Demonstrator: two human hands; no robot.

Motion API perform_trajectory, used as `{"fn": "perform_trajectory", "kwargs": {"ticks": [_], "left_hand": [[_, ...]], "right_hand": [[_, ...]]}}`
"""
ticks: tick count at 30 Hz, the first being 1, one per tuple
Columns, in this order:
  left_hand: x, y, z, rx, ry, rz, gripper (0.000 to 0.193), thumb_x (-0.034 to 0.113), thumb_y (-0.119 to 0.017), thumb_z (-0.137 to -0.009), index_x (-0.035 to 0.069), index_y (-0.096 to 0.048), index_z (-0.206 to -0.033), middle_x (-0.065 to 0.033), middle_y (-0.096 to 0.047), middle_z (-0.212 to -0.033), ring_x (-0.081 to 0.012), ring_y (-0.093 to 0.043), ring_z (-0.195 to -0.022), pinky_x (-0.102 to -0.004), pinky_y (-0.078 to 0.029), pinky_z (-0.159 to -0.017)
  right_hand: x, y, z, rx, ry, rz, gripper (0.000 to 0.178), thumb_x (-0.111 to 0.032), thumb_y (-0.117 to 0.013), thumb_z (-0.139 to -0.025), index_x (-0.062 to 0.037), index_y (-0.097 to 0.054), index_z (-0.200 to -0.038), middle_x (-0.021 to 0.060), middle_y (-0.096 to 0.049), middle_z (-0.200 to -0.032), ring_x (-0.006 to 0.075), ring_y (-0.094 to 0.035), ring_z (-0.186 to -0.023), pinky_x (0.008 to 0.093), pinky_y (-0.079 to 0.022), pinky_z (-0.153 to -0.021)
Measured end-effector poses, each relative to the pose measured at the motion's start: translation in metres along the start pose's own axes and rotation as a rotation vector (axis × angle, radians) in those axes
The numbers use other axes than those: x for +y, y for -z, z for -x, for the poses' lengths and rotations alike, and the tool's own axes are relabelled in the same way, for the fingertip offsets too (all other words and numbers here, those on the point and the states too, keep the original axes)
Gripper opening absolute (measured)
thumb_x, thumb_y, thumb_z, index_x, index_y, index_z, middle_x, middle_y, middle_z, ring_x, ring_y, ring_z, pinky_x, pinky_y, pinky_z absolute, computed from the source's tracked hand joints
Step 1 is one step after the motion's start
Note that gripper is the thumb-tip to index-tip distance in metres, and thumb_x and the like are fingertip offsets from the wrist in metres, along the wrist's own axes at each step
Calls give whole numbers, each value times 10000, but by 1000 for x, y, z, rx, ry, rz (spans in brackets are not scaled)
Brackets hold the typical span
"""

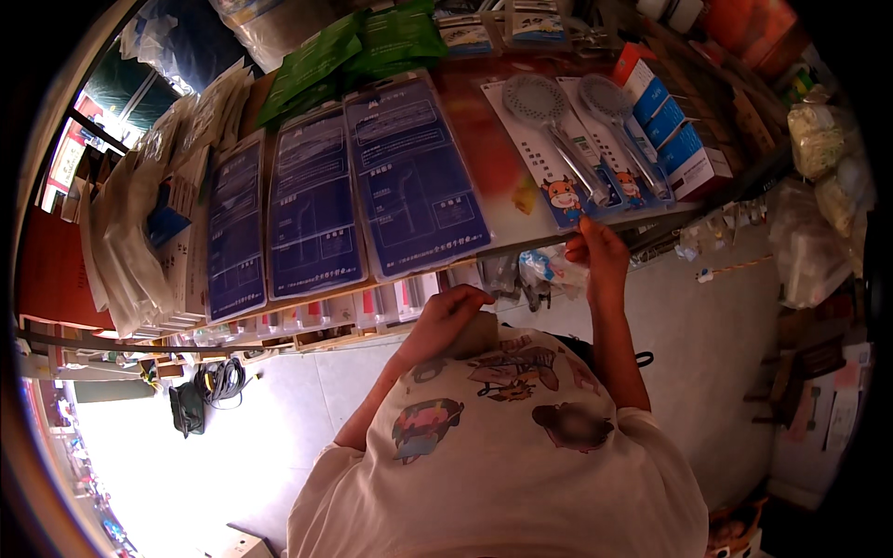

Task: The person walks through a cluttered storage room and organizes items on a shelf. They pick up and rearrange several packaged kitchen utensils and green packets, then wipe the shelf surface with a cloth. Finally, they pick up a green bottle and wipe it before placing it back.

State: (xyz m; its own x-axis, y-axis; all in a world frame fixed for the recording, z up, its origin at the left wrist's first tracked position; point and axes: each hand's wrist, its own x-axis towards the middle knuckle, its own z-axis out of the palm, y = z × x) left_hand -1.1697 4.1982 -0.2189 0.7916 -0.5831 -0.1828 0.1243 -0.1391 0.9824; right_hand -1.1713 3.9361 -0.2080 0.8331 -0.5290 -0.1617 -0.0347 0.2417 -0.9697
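Note:
My right hand (603, 253) is at the counter's front edge, thumb and finger pinched at the lower edge of a packaged shower head (549, 116). That pack is a pale and blue card with a cartoon animal and a grey handset. A second packaged shower head (609, 107) lies just right of it. In front of my shirt, my left hand (450, 318) is closed with fingers curled inward. Whatever it may hold is hidden. Nearest to it on the counter is a blue blister pack (419, 177), in a row with two more blue packs (314, 200) (237, 228).
Green packets (353, 46) lie behind the blue packs. Clear-wrapped packages (139, 232) stand at the left end. A blue and white box (670, 130) borders the shower heads. More packs hang below the counter edge (521, 240). A coiled cable (221, 383) lies on the floor.

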Motion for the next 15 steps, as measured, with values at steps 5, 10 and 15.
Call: {"fn": "perform_trajectory", "kwargs": {"ticks": [5, 10, 15], "left_hand": [[2, 2, 3, -11, 15, 22, 198, 140, -496, -963, 25, -640, -1036, -33, -661, -955, -88, -565, -901, -236, -440, -826], [2, 7, 7, -16, -9, 12, 211, 165, -474, -987, 31, -631, -1032, 2, -615, -914, -58, -522, -857, -217, -430, -782], [-2, 16, 11, -8, -23, -40, 220, 164, -476, -985, 25, -635, -1044, -8, -630, -942, -73, -538, -885, -232, -436, -805]], "right_hand": [[1, 1, 1, 9, 21, 70, 296, -316, -679, -869, -38, -627, -781, 14, -571, -591, 72, -516, -501, 202, -415, -498], [-1, 3, 12, -69, 44, 250, 222, -217, -665, -882, -16, -628, -795, 41, -603, -600, 89, -549, -492, 215, -429, -501], [-34, -40, 46, -214, 800, 619, 207, -189, -710, -819, -43, -656, -955, 87, -667, -903, 199, -642, -830, 307, -505, -719]]}}
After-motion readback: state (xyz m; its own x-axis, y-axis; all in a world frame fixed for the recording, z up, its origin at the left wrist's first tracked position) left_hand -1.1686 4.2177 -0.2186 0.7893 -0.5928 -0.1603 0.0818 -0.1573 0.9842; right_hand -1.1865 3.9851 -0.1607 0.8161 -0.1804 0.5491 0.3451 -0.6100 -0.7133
